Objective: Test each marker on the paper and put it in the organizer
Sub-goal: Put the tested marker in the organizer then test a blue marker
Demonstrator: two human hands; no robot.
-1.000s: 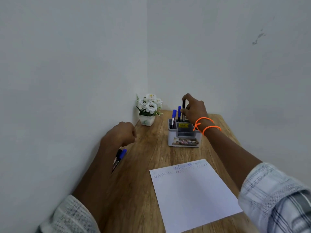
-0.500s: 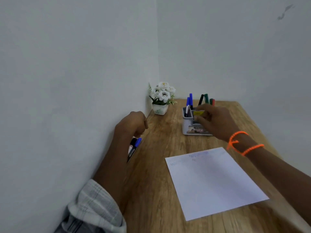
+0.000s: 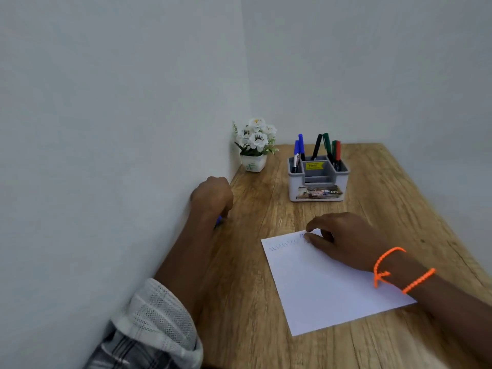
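Observation:
A grey organizer [image 3: 318, 182] stands at the back of the wooden table [image 3: 247, 302]. Two blue markers [image 3: 299, 147], a black marker [image 3: 316, 146], a green marker [image 3: 327, 145] and a red marker [image 3: 338, 151] stand in it. A white paper [image 3: 324, 288] lies in front, with faint scribbles [image 3: 285, 246] along its top edge. My right hand [image 3: 346, 241] rests on that top edge with relaxed fingers and holds nothing. My left hand [image 3: 213, 198] is curled by the left wall and grips markers. Only a blue tip [image 3: 218, 221] shows under it.
A small white pot of white flowers [image 3: 254, 147] sits in the back corner, left of the organizer. Walls close off the table on the left and at the back. The table's right edge runs diagonally at the right.
My right hand let go of the black marker, which now stands in the organizer, and drew back onto the paper's top edge. My left hand kept its place by the wall.

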